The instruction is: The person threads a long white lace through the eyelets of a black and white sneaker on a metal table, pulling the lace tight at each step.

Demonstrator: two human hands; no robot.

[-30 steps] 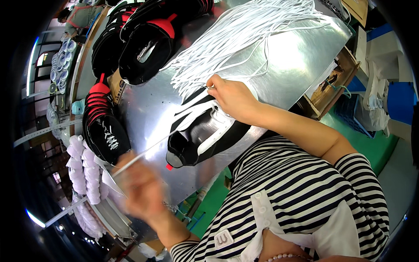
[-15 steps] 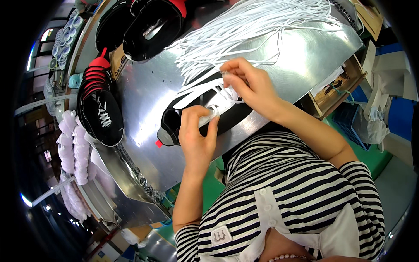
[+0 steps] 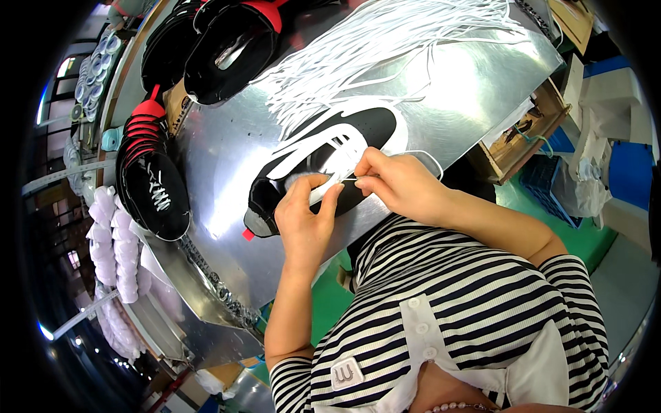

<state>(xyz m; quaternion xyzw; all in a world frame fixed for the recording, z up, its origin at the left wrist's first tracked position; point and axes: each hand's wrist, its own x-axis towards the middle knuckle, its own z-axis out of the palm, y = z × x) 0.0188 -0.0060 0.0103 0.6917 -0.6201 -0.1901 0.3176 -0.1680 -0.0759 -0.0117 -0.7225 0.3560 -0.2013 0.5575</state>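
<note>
Two bare hands of yours meet over the black-and-white shoe upper (image 3: 375, 129), which lies on the metal desk (image 3: 475, 89) with its red heel tab (image 3: 248, 235) toward your left. Your left hand (image 3: 303, 213) is at the near side of the shoe upper, thumb and forefinger curved in close to each other over its white eyelet strip (image 3: 318, 195); you cannot tell from here whether they are clamped on that strip or on the lace tip beside it. Your right hand (image 3: 403, 182) is over the near edge of the shoe upper, its fingers pinched together on a white lace (image 3: 439, 162), which loops out past the shoe upper's right side. Beyond the shoe upper you have a loose bundle of white laces (image 3: 385, 51) spread across the desk. To the left of the shoe upper stands a nested row of black-and-red uppers (image 3: 150, 175), and beyond it to the left sits another black upper with red trim (image 3: 206, 76). Right of the shoe upper, apart from it, is an open wooden drawer (image 3: 506, 162).
</note>
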